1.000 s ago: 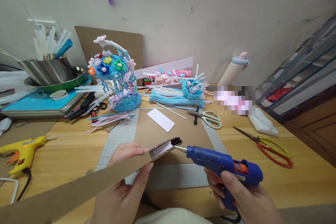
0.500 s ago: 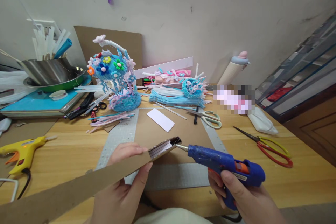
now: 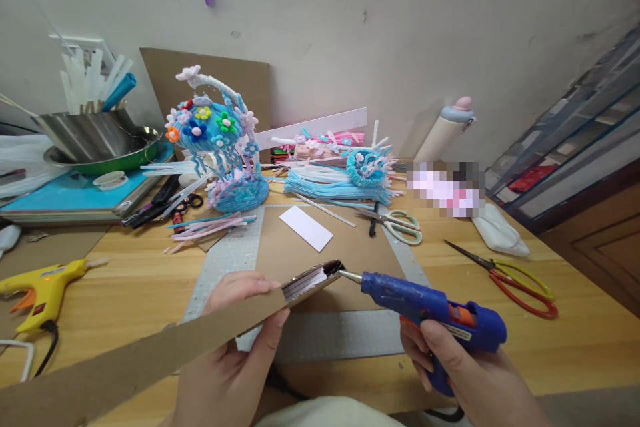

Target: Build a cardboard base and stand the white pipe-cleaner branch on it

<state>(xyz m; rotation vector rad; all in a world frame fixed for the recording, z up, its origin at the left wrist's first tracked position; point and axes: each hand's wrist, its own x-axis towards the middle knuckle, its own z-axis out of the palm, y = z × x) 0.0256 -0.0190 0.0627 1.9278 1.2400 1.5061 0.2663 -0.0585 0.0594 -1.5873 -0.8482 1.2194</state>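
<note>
My left hand (image 3: 235,340) pinches a cardboard piece (image 3: 315,287) between thumb and fingers. White layers show inside its open edge, with a dark patch at the right end. A long brown cardboard strip (image 3: 140,357) runs from it toward the lower left. My right hand (image 3: 465,367) is wrapped round the handle of a blue glue gun (image 3: 430,307). The metal nozzle is at the right end of the cardboard piece; whether it touches I cannot tell. Beyond the hands, a white card (image 3: 306,228) lies on a brown cardboard sheet (image 3: 350,253).
A yellow glue gun (image 3: 50,290) lies at left. Red-and-yellow scissors (image 3: 520,290) and pale-handled scissors (image 3: 400,227) lie at right. Behind stand a blue flower-covered pipe-cleaner lamp shape (image 3: 215,133), bundled blue pipe cleaners (image 3: 330,188), a metal pot (image 3: 95,140) and a bottle (image 3: 445,130).
The blue glue gun's nozzle has shifted slightly right and up along the cardboard's end. My left hand and the cardboard piece have barely moved.
</note>
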